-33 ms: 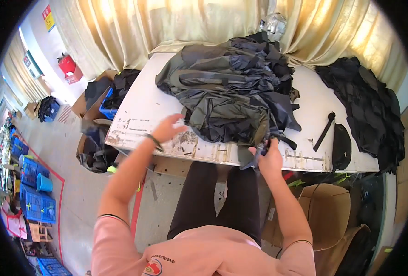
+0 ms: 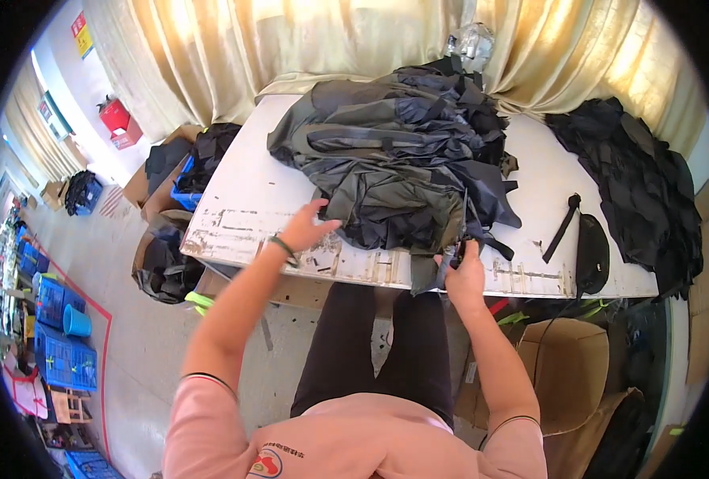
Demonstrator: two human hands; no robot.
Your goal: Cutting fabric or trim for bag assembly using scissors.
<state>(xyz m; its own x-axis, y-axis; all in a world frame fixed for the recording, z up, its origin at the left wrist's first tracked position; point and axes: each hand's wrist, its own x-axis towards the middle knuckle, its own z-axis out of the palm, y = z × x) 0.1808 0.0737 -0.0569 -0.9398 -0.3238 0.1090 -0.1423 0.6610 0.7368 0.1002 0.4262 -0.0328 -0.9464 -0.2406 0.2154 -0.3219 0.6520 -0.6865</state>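
Note:
A heap of dark olive and black fabric pieces lies crumpled on the worn white table. Near its lower left edge is my left hand, fingers spread, with nothing visible in it. At the front edge of the table my right hand is closed around dark-handled scissors; a thin blade seems to point away from me, over the cloth. Beside that hand a grey fabric flap hangs at the table's edge. Part of the scissors is hidden by my fingers.
To the right lie a small black pouch with a strap and another black fabric pile. An open cardboard box stands below the table's right side. Cartons and a blue crate filled with dark cloth stand left of the table.
My left hand has shifted slightly right, towards the heap, with its fingers spread. My right hand has barely moved; the scissors' blade now shows more clearly.

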